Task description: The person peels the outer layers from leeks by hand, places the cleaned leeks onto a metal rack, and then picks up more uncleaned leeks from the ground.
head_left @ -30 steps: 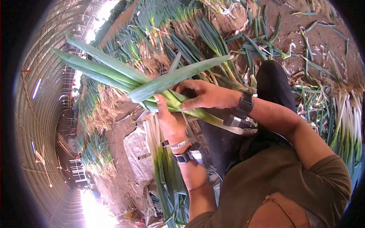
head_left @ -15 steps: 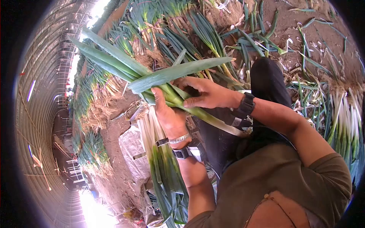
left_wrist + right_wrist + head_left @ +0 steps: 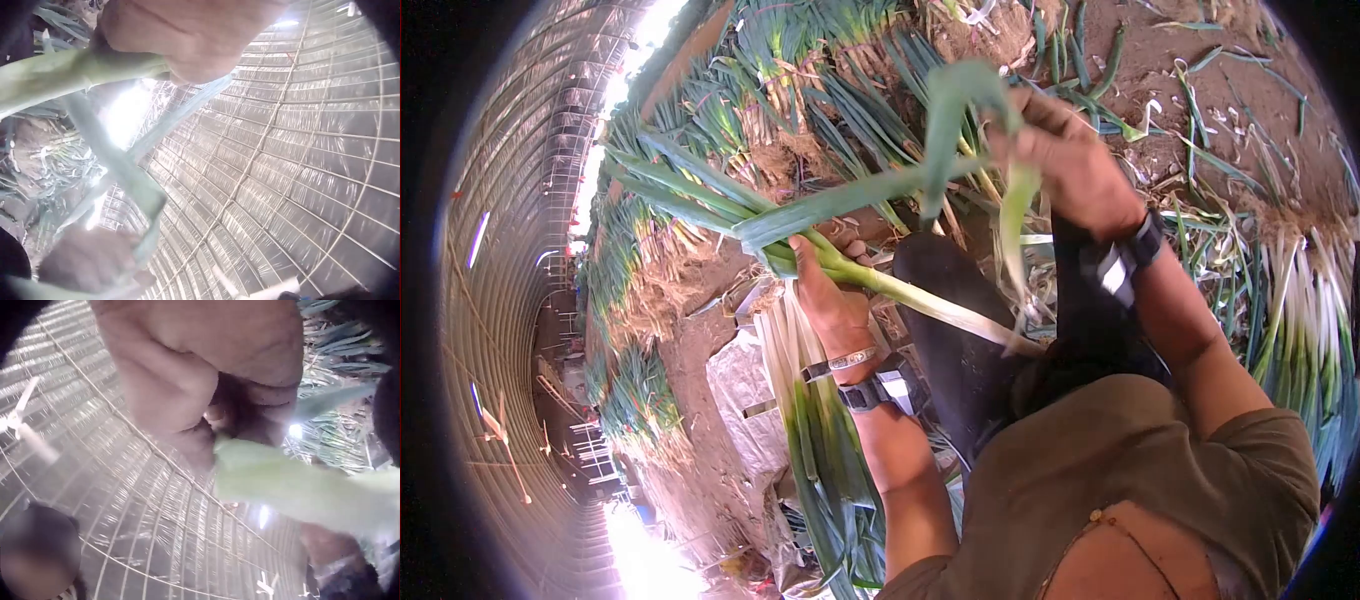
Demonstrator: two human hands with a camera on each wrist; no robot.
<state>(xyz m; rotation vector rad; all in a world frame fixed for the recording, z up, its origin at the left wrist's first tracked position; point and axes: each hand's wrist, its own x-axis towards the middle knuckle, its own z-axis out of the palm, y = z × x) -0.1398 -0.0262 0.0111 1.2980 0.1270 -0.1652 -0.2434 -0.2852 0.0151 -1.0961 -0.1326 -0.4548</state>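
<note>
In the head view my left hand (image 3: 832, 302) grips a large green onion (image 3: 930, 298) around the base of its leaves. Its long green leaves (image 3: 700, 200) fan out to the upper left, and the pale stalk slants down toward my lap. Off to the right, my right hand (image 3: 1088, 178) holds a stripped outer leaf (image 3: 1018, 215), blurred, whose green part bends over and whose pale end hangs down. From the right wrist, the leaf (image 3: 281, 481) shows at the curled fingers. The left wrist view shows the stalk (image 3: 44, 78) coming out of my left fist.
More green onions (image 3: 810, 400) lie beside my left forearm, white ends up. Another pile (image 3: 1310, 310) lies at the right. Tied bundles (image 3: 800, 60) line the far side. Leaf scraps (image 3: 1115, 70) litter the soil, and a silvery sheet (image 3: 745, 390) lies at the left.
My right hand has left the stalk and moved up and right, pulling an outer leaf away. My left hand keeps its grip, and the stalk below it is now in plain view.
</note>
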